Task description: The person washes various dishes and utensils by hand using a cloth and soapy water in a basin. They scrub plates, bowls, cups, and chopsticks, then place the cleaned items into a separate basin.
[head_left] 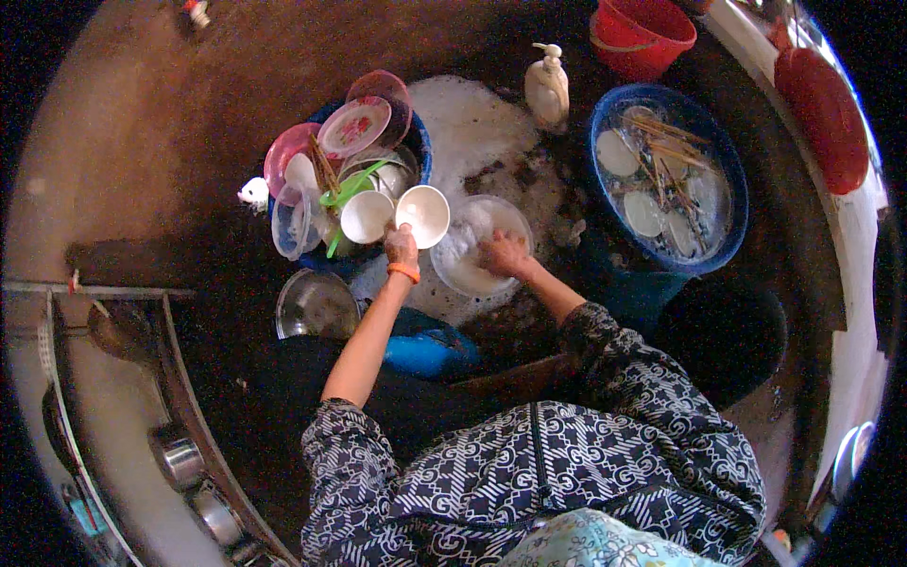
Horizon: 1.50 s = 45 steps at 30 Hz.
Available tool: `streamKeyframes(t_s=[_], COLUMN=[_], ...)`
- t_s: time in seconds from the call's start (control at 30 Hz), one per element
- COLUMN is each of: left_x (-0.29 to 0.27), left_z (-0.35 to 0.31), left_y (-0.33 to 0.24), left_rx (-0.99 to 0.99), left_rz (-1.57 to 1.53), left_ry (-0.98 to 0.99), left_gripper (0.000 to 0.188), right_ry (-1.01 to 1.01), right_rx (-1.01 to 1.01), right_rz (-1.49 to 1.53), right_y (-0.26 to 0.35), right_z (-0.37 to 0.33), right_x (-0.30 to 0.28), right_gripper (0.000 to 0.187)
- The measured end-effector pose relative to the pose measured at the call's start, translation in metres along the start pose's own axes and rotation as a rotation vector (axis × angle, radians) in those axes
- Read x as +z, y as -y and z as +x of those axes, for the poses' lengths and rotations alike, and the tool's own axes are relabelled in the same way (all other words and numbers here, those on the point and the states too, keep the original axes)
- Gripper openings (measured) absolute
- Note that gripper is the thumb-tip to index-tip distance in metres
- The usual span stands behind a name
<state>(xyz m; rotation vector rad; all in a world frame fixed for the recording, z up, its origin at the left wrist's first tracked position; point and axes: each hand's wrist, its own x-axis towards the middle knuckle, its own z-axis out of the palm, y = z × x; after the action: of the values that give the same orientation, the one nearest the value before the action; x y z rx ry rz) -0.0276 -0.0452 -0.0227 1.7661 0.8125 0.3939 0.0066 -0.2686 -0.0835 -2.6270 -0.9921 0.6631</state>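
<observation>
My left hand [402,248], with an orange band at the wrist, grips a white bowl [433,215] by its near edge, its inside facing up. A second white bowl [367,217] lies right beside it, at the edge of the dish pile. My right hand [504,254] reaches into a clear round basin [521,282] of sudsy water. Foam hides its fingertips, so whether they hold anything does not show. Left of my hands, a blue tub [424,159] is heaped with pink plates [356,126], bowls, chopsticks [324,165] and a green ladle-like utensil [357,186].
A blue tub [740,203] of water at the right holds white dishes and chopsticks. Beyond the basin stand a cream pump bottle [547,92] and a red bucket [644,40]. Foam [463,118] covers the wet floor. A metal bowl [317,304] sits near my left forearm; a rack holds pots [178,457].
</observation>
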Motion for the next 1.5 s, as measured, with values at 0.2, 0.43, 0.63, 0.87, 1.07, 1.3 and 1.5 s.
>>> streamKeyframes(t_s=[0.2,0.43,0.63,0.87,1.07,1.3,1.5], left_x=[0.01,0.02,0.034,0.033,0.028,0.018,0.042], left_z=[-0.003,0.019,0.015,-0.034,-0.047,-0.042,-0.022], left_y=[0.006,0.068,0.04,-0.051,-0.098,-0.064,-0.002], left_rx=[0.235,0.475,0.224,0.139,0.759,0.526,0.739], left_rz=[0.182,0.507,0.048,-0.157,0.19,0.238,1.18], left_ry=[0.116,0.359,0.412,0.274,-0.073,0.149,0.543], left_gripper=[0.04,0.037,0.036,0.036,0.04,0.037,0.03], right_ry=[0.019,-0.5,-0.523,-0.662,-0.252,-0.471,-0.813], right_rx=[-0.33,-0.583,-0.547,0.075,0.334,0.175,-0.413], right_rz=[0.498,0.486,-0.1,0.329,1.156,0.324,0.085], right_y=[0.008,0.054,0.055,0.041,0.055,0.036,0.04], right_z=[0.015,0.013,0.0,0.01,0.018,0.017,0.017], right_x=[-0.065,-0.17,-0.149,-0.116,-0.089,-0.103,-0.1], right_gripper=[0.042,0.066,0.064,0.056,0.051,0.048,0.04])
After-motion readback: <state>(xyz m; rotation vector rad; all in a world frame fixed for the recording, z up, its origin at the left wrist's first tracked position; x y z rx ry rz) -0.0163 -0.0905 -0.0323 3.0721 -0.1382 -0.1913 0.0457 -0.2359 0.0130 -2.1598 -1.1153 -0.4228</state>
